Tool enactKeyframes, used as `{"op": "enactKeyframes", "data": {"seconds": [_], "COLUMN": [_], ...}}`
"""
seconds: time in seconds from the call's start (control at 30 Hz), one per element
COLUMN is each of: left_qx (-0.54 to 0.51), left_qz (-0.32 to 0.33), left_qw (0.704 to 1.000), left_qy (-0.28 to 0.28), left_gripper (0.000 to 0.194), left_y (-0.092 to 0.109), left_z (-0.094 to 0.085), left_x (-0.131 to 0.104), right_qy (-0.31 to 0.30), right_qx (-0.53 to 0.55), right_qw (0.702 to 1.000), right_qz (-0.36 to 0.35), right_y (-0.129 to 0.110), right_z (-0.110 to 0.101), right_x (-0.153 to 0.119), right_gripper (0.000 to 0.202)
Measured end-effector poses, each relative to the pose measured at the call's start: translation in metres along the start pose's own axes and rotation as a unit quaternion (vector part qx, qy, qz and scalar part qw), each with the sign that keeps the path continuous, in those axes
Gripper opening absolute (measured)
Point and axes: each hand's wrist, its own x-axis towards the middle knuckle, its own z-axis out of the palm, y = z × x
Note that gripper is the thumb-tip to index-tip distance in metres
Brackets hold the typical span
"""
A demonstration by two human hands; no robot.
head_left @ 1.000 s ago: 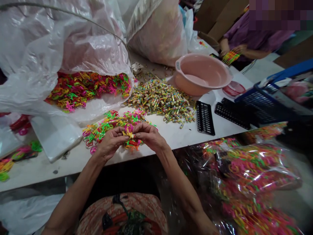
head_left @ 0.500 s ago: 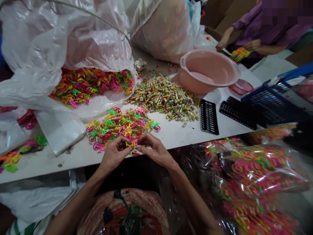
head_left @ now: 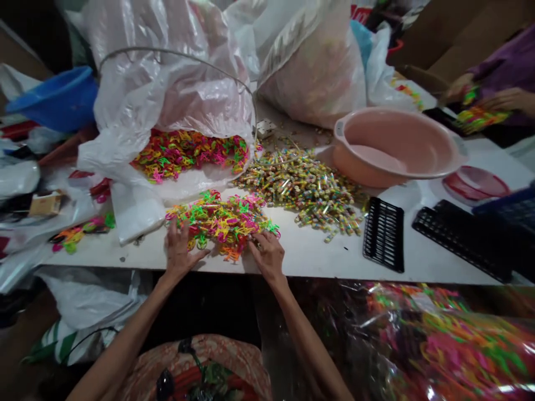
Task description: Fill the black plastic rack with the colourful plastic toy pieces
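A heap of small bright plastic pieces (head_left: pixel 221 220), in pink, yellow, green and orange, lies near the table's front edge. My left hand (head_left: pixel 179 250) rests at the heap's left side, fingers spread and thumb pointing inward. At the right side, my right hand (head_left: pixel 268 253) touches the heap with its fingers bent but apart; neither hand shows a piece held. Behind and to the right spreads a pile of small clear tubes with colourful contents (head_left: pixel 309 189). More bright pieces (head_left: pixel 192 153) spill from the mouth of a large translucent bag (head_left: pixel 200 106).
A pink basin (head_left: pixel 376 167) stands beyond the tubes. Black slotted trays (head_left: pixel 383 234) lie at the right. Flat clear bags (head_left: pixel 136 214) sit at left. Filled plastic bags (head_left: pixel 460 345) are below the table's right edge. A co-worker's hands (head_left: pixel 501 100) hold bright pieces.
My hands have parted and let go of the small yellow piece pinched between them. They now lie at either side of the heap. The view has swung left.
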Motion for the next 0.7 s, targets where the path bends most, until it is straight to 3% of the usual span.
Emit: {"op": "enactKeyframes", "data": {"seconds": [0.23,0.43,0.57,0.7], "left_qx": [-0.004,-0.061,-0.098,-0.114], "left_qz": [-0.057,-0.048,0.004,0.006], "left_qw": [0.998,0.994,0.993,0.993], "left_qy": [-0.014,-0.075,-0.06,0.017], "left_gripper": [0.099,0.097,0.096,0.062], "left_y": [0.04,0.034,0.016,-0.022], "left_z": [0.024,0.017,-0.006,-0.038], "left_x": [0.041,0.077,0.066,0.023], "right_qy": [0.008,-0.014,0.011,-0.013], "right_qx": [-0.028,-0.058,0.02,0.101], "right_qw": [0.999,0.998,0.997,0.989], "right_qz": [-0.029,0.031,0.072,0.103], "right_y": [-0.003,-0.03,-0.038,-0.034], "right_z": [0.012,0.019,0.01,0.009], "right_x": [0.039,0.067,0.046,0.016], "right_gripper": [0.026,0.025,0.034,0.038]}}
